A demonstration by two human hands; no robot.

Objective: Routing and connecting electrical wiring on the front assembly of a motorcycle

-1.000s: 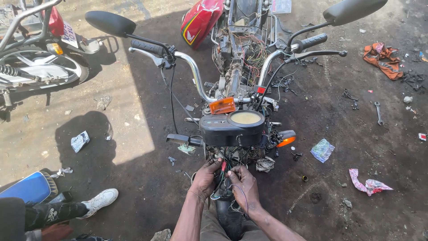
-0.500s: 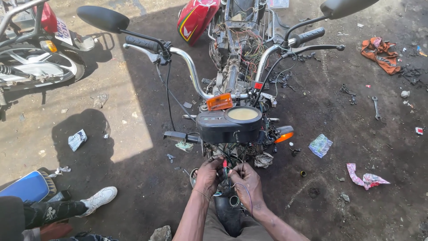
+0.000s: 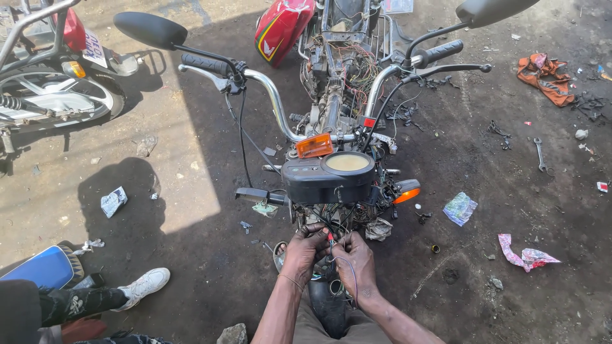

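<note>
Our left hand and right hand, close together, pinch thin wires under the motorcycle's instrument cluster; a crumpled blue-green wrapper lies right.

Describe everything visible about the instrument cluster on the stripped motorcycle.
The instrument cluster is a dark plastic housing with a round, pale yellowed dial on its right and a flat panel on its left. It sits level below the chrome handlebar, facing up at the camera. An orange turn signal lies against its top edge, another juts out at its right. Loose wires hang beneath it, where the left hand and right hand work.
</note>
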